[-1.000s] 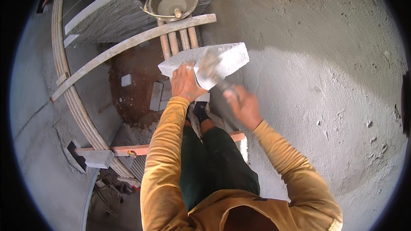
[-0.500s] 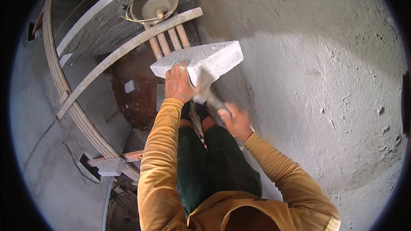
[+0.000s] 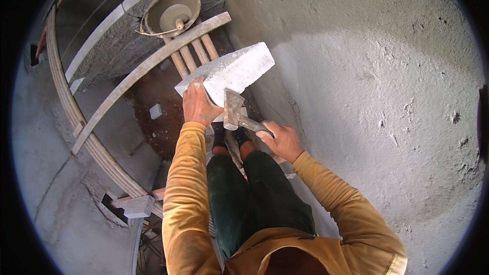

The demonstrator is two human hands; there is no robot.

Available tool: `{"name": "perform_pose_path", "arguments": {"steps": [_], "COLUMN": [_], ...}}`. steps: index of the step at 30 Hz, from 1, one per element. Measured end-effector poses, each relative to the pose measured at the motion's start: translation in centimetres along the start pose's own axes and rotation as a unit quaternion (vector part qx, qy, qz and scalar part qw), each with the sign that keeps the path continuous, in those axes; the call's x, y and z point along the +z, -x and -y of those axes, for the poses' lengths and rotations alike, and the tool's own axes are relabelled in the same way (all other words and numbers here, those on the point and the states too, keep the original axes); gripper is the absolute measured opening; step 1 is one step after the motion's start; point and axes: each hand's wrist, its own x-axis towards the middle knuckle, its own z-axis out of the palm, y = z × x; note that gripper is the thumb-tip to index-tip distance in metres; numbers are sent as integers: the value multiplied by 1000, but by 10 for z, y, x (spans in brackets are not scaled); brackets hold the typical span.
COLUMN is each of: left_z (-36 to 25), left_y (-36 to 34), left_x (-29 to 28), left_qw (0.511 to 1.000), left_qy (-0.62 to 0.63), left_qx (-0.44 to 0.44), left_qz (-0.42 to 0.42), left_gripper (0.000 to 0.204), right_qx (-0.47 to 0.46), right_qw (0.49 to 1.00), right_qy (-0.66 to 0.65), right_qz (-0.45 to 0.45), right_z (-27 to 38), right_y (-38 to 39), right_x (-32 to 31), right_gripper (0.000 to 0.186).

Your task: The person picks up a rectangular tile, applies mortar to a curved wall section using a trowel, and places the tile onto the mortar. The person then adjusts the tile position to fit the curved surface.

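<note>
A white lightweight concrete block (image 3: 237, 73) is held out in front of me, tilted, its far right end raised. My left hand (image 3: 199, 103) grips its near left corner, thumb along the near face and fingers over the top. In my right hand (image 3: 281, 141), fingers wrapped round the handle, is a hatchet (image 3: 234, 108) with a worn, mortar-caked head. That head is at the block's near lower edge, just right of my left hand; whether it touches the block I cannot tell.
A bucket (image 3: 153, 18) of wet grey mortar with a tool handle in it stands beyond a long plank (image 3: 147, 64) and several wooden poles (image 3: 199, 51). A rough plastered wall (image 3: 372, 107) rises close on my right. Small white block pieces (image 3: 155, 111) lie below; another block (image 3: 138, 207) sits at the lower left.
The hatchet, blurred by motion earlier, now shows sharply with its head lower and left of before. The block and my left hand appear slightly further left; the view has shifted a little.
</note>
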Motion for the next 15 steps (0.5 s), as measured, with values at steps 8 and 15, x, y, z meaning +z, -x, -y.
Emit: {"name": "perform_pose_path", "arguments": {"steps": [8,15], "left_z": [16,18], "left_y": [17,36], "left_x": [1,-5], "left_qw": [1000,999], "left_qy": [-2,33], "left_qx": [-21,0], "left_qz": [-3,8], "left_gripper": [95,86], "right_qx": [190,113], "right_qw": [976,990], "right_qy": [-47,-43], "right_qz": [-99,-73], "right_z": [-37,-26], "right_y": [-52,-34], "right_x": [-23,-6], "right_gripper": [47,41]}}
